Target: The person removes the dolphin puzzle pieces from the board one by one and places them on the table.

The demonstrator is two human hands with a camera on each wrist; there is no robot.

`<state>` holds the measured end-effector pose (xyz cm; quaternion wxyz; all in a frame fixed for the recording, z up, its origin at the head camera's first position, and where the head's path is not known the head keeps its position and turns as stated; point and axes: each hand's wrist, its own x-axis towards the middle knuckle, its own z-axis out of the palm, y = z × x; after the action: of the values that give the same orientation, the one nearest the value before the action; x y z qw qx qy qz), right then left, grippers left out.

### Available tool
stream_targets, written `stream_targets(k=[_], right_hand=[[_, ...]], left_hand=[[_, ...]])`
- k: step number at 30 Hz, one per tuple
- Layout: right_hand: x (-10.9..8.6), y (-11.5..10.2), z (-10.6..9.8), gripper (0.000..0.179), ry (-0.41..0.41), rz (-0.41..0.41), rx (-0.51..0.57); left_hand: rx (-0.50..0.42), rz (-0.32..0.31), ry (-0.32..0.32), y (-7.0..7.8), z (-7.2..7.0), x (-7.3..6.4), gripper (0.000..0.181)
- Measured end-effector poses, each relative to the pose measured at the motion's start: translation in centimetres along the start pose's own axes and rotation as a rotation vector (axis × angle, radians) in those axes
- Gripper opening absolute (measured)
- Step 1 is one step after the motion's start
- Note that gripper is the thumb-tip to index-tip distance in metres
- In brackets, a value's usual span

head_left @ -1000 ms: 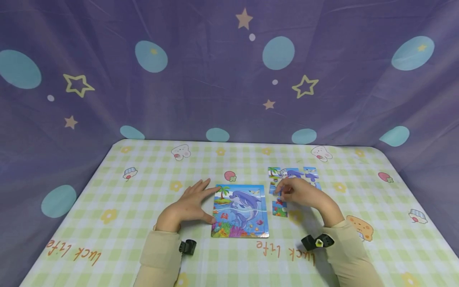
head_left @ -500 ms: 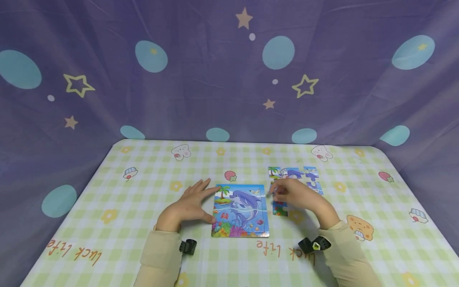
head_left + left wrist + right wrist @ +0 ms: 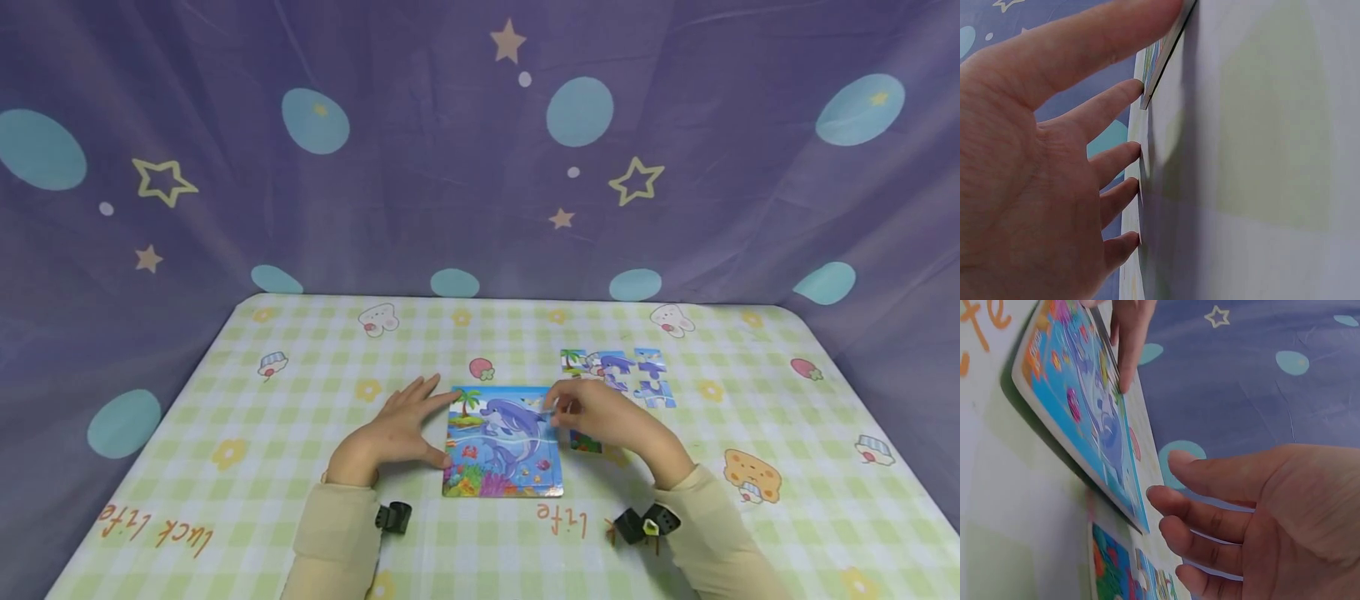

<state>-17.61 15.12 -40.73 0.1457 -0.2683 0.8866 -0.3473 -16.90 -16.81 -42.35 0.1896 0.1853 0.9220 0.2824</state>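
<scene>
Beside the puzzle board (image 3: pixel 502 442), left hand (image 3: pixel 390 433) rests flat.

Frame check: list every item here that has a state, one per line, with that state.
puzzle board: flat on the table, dolphin picture up.
left hand: open, fingers straight, touching the board's left edge.
right hand: open, empty, at the board's right edge.
loose puzzle pieces: picture up, grouped right of the board.
single piece: flat, partly under the right hand.

A purple star-and-dot backdrop cloth (image 3: pixel 420 192) is hanging behind the table's green checked tablecloth (image 3: pixel 247 433), lying under the fingers.
</scene>
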Motion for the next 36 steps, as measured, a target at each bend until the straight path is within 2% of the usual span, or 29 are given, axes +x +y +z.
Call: stream_targets(k=[6, 13, 18, 31, 36], right_hand=[[0.2, -1.1, 1.1, 0.012, -0.030, -0.006, 0.014], [0.5, -2.0, 2.4, 0.012, -0.001, -0.079, -0.053], [0.6, -2.5, 2.9, 0.013, -0.015, -0.089, -0.066], [0.9, -3.1, 4.2, 0.018, -0.044, -0.075, -0.060], [0.9, -3.3, 4.8, 0.022, -0.069, -0.046, -0.063]], left_hand=[[-0.001, 0.004, 0.004, -0.2, 0.1, 0.0, 0.097], [0.004, 0.013, 0.003, -0.2, 0.1, 0.0, 0.097], [0.009, 0.012, 0.005, -0.1, 0.1, 0.1, 0.097], [0.010, 0.014, 0.005, -0.1, 0.0, 0.1, 0.097], [0.009, 0.009, 0.001, -0.1, 0.0, 0.0, 0.097]])
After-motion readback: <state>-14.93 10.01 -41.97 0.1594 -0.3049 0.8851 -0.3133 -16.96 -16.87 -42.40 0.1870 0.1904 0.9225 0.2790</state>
